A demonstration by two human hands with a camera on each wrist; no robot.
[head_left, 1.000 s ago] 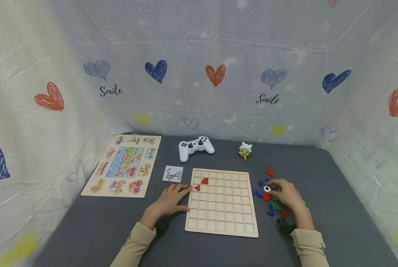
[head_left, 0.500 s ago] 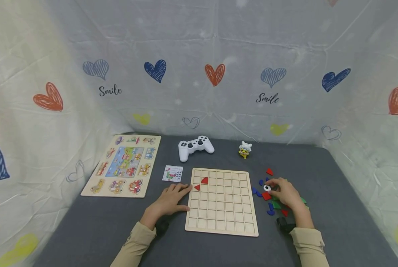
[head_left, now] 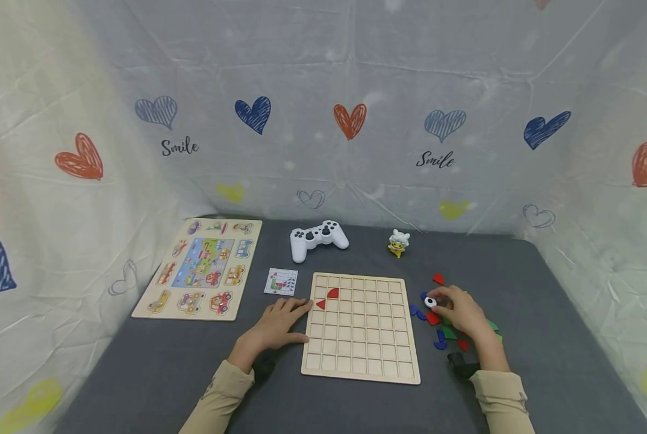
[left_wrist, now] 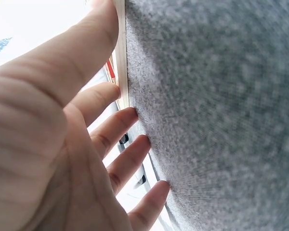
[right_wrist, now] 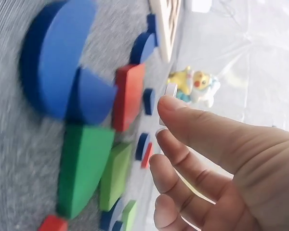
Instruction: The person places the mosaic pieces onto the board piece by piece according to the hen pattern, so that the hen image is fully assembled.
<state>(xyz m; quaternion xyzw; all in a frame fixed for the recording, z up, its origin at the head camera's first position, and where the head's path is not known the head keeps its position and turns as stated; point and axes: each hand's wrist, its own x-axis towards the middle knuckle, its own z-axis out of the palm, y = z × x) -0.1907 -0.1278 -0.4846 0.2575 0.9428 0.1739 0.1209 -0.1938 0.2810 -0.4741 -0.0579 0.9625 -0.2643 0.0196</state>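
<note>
My right hand [head_left: 462, 312] pinches a small white disc with a black centre [head_left: 430, 302] between thumb and forefinger, over the pile of coloured pieces. In the right wrist view only a white edge of the disc [right_wrist: 170, 90] shows beside the thumb. The left hand [head_left: 278, 326] lies with spread, extended fingers, its fingertips at the left edge of the wooden grid board [head_left: 358, 377]. Near the board's upper left corner sit a red quarter-circle piece [head_left: 332, 293] and a red triangle [head_left: 320, 305].
Red, blue and green pieces [right_wrist: 86, 168] lie around the right hand. Left of the board are a pattern card [head_left: 281, 282] and a picture puzzle board [head_left: 200, 271]. Behind it stand a white game controller [head_left: 318, 240] and a small figurine [head_left: 398, 243]. A hanging sheet closes off the back.
My right hand has shifted slightly left and away from me, carrying the white disc with it. The left hand stays at the board's edge.
</note>
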